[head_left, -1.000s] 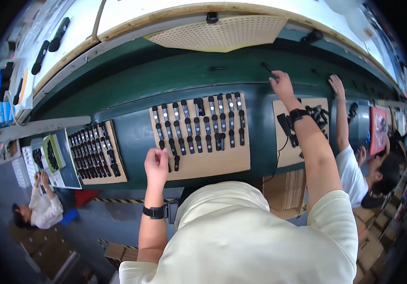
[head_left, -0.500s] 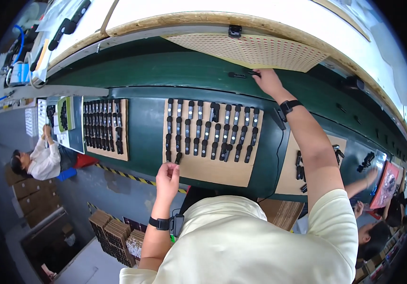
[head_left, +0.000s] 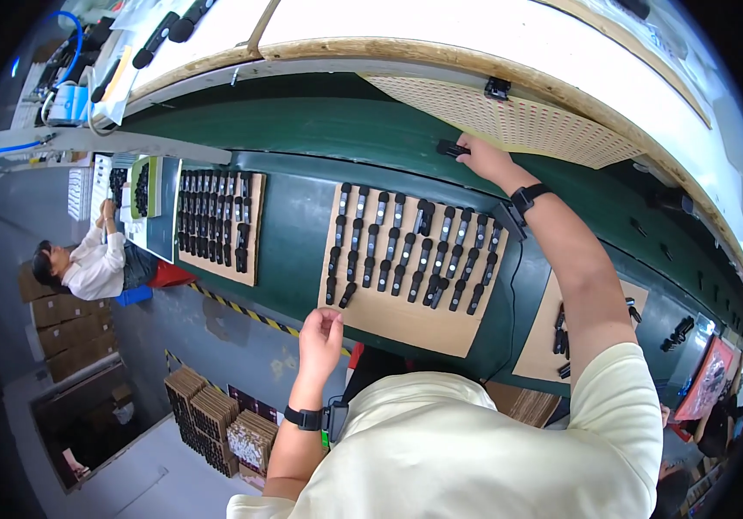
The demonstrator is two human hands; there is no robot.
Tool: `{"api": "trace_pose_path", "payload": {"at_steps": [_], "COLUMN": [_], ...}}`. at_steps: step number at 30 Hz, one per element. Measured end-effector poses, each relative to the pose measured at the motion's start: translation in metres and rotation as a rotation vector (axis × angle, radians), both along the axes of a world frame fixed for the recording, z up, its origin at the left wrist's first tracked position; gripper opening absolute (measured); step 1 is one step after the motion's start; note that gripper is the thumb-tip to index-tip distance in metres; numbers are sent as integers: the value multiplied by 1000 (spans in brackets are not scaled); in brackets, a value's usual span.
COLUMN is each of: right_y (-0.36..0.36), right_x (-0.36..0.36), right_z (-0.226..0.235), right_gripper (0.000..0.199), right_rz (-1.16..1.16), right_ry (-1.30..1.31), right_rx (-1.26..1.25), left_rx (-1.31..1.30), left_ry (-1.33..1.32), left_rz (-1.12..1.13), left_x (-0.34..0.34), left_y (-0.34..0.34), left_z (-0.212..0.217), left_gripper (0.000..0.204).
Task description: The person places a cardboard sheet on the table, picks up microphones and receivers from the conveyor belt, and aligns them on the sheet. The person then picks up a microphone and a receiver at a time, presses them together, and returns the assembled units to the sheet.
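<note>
Hands over board of black parts

Right hand [head_left: 482,158] reaches to the far side of the green desk [head_left: 302,225], fingers closed on a small black part [head_left: 452,149]. Left hand [head_left: 320,339] hovers at the near edge of the cardboard board [head_left: 406,320], fingers loosely curled and empty, just beside the rows of black parts [head_left: 406,246].

bare green counter [head_left: 289,233] lies open left of the middle cardboard sheet [head_left: 406,316], up to the next sheet [head_left: 216,221]. rows of black parts [head_left: 406,246] crowd the middle sheet's far half; its near strip is bare. beyond it, a low perforated panel [head_left: 510,117] overhangs, perhaps limiting reach.
</note>
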State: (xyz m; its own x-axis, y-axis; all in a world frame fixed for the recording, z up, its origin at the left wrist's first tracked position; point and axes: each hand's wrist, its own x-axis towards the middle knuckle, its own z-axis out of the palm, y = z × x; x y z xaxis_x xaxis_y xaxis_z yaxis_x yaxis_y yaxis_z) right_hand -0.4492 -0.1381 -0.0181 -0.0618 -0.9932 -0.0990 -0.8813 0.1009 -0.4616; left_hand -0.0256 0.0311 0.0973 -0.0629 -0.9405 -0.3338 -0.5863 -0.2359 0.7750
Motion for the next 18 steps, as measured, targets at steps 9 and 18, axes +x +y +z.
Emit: {"api": "trace_pose_path", "payload": {"at_steps": [9,18], "right_y": [105,191], "right_x": [70,137], "right_z": [145,218], "right_gripper": [18,23], "right_rz": [52,-37], "right_ry": [-1155,-1002], "right_rx": [289,121], "left_rx": [-223,133], "left_ry": [213,410], "left_rz": [-359,-648], "left_x": [-78,-83], "left_y": [-61,-72], "left_z": [73,103], "left_gripper": [20,22]}}
